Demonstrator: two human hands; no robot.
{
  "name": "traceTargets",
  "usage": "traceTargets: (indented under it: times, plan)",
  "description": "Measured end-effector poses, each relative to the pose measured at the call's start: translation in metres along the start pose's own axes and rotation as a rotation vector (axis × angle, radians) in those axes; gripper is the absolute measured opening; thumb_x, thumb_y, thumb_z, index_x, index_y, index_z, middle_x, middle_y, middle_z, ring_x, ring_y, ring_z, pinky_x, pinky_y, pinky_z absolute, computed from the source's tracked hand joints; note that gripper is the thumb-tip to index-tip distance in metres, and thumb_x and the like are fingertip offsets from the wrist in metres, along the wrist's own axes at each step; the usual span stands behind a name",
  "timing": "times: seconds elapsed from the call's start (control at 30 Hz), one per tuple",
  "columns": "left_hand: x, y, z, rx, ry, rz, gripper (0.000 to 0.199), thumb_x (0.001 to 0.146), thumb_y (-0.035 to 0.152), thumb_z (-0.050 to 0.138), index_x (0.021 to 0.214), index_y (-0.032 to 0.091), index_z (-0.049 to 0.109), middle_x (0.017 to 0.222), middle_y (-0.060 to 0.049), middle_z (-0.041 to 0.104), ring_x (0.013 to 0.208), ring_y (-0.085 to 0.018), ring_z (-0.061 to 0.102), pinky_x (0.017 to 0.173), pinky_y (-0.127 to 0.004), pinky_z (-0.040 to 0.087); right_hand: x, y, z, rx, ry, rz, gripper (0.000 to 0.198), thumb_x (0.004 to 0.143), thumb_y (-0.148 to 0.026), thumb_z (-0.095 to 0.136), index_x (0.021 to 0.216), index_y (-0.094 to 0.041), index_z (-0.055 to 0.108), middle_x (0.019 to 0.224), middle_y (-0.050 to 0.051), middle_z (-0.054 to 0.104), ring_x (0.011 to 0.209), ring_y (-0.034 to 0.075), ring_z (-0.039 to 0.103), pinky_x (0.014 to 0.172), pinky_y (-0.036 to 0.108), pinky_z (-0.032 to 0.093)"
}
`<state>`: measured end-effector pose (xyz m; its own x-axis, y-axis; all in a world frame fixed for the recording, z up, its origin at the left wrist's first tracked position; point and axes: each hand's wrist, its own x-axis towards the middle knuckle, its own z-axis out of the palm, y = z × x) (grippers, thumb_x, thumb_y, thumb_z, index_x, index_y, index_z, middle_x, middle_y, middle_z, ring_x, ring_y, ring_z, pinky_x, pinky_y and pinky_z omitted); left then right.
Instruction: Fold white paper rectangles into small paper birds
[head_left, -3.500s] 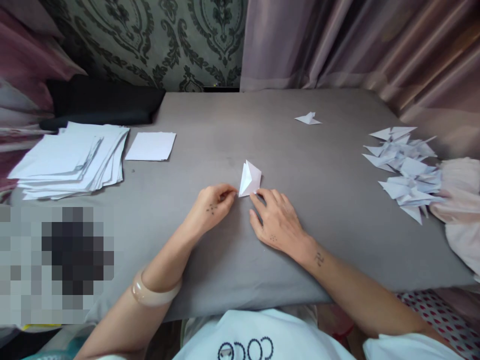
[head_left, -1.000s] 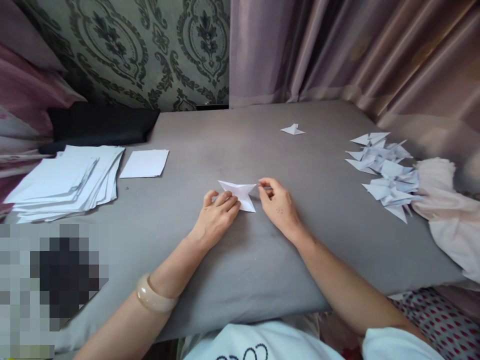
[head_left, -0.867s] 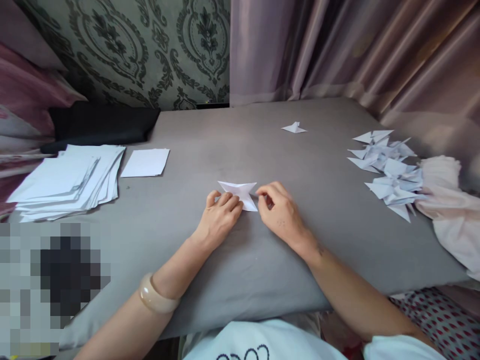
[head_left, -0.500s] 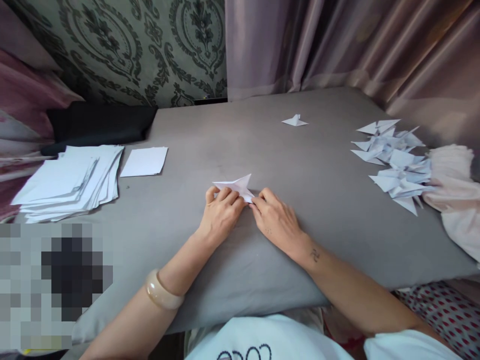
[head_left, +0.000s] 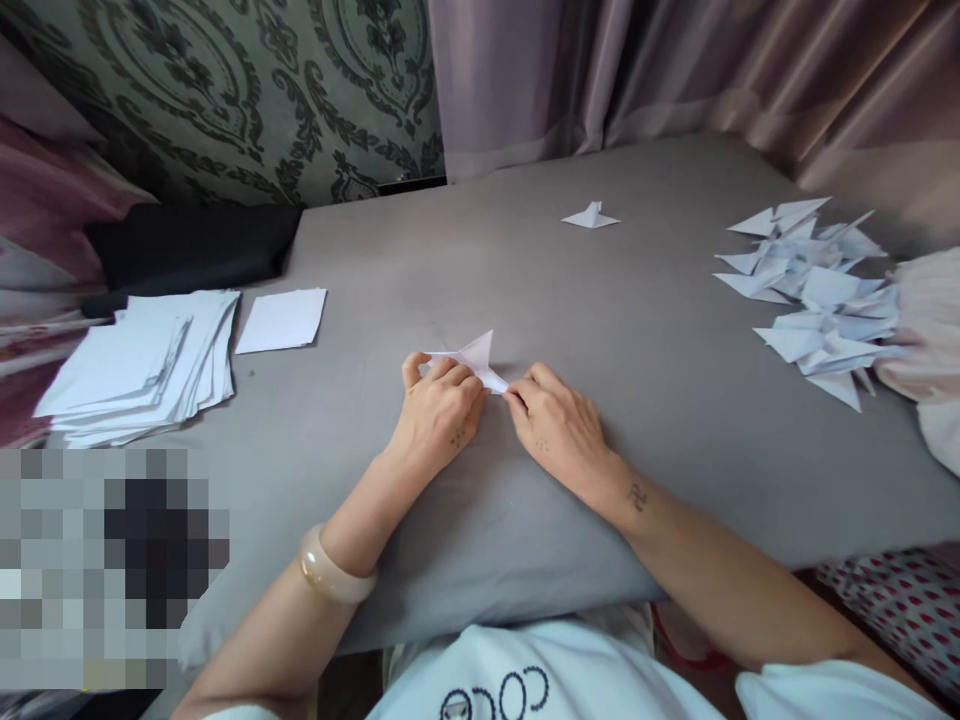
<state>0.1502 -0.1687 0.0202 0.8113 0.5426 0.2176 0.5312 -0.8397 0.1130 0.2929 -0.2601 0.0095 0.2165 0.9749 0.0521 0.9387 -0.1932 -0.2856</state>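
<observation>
A white folded paper crane is held between my two hands, low over the middle of the grey-covered surface. My left hand grips its near left side, and the fingers cover much of the body. A pointed wing sticks up above those fingers. With thumb and forefinger, my right hand pinches the narrow tip at the crane's right end. The undersides of both hands and the near part of the paper are hidden.
At left lie a stack of white paper sheets, a smaller pile of paper squares and a black folded cloth. One paper crane sits at the back; several more folded cranes are heaped at right beside pale fabric.
My right hand has shifted slightly right, and the crane's pinched end now shows stretched out between the hands. The camera view has tilted a little.
</observation>
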Motion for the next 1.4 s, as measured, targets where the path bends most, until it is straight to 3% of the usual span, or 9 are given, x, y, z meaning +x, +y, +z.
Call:
traceTargets:
  times: [0.17, 0.63, 1.2, 1.4]
  plan:
    - [0.006, 0.006, -0.006, 0.051, -0.084, -0.015, 0.026, 0.093, 0.017, 0.041, 0.079, 0.017, 0.064, 0.08, -0.007, 0.069, 0.089, -0.024, 0.061, 0.099, -0.05, 0.025, 0.0, 0.001, 0.004, 0.002, 0.03, 0.005, 0.026, 0.099, -0.03, 0.041, 0.094, -0.022, 0.065, 0.098, 0.002, 0.062, 0.079, 0.015, 0.061, 0.06, 0.031, 0.032]
    - [0.016, 0.007, -0.008, 0.034, -0.142, -0.056, 0.027, 0.092, 0.018, 0.043, 0.074, 0.018, 0.062, 0.078, -0.008, 0.068, 0.093, -0.027, 0.057, 0.094, -0.052, 0.026, 0.005, -0.001, 0.011, -0.019, 0.062, 0.043, 0.024, 0.098, -0.028, 0.04, 0.09, -0.02, 0.061, 0.096, 0.004, 0.062, 0.076, 0.016, 0.061, 0.058, 0.031, 0.03]
    - [0.018, 0.003, -0.005, -0.008, -0.172, -0.04, 0.023, 0.089, 0.014, 0.042, 0.072, 0.018, 0.056, 0.076, -0.007, 0.066, 0.091, -0.026, 0.055, 0.092, -0.052, 0.025, 0.007, 0.007, 0.004, 0.086, -0.046, 0.063, 0.02, 0.097, -0.028, 0.044, 0.093, -0.018, 0.061, 0.099, 0.005, 0.061, 0.075, 0.016, 0.061, 0.062, 0.03, 0.035]
    - [0.017, 0.002, -0.004, -0.031, -0.145, -0.025, 0.019, 0.083, 0.01, 0.045, 0.069, 0.02, 0.055, 0.074, -0.006, 0.065, 0.089, -0.026, 0.054, 0.091, -0.051, 0.026, 0.011, 0.007, 0.0, 0.144, -0.079, 0.138, 0.019, 0.093, -0.025, 0.047, 0.088, -0.019, 0.064, 0.096, 0.005, 0.064, 0.074, 0.016, 0.061, 0.063, 0.029, 0.036]
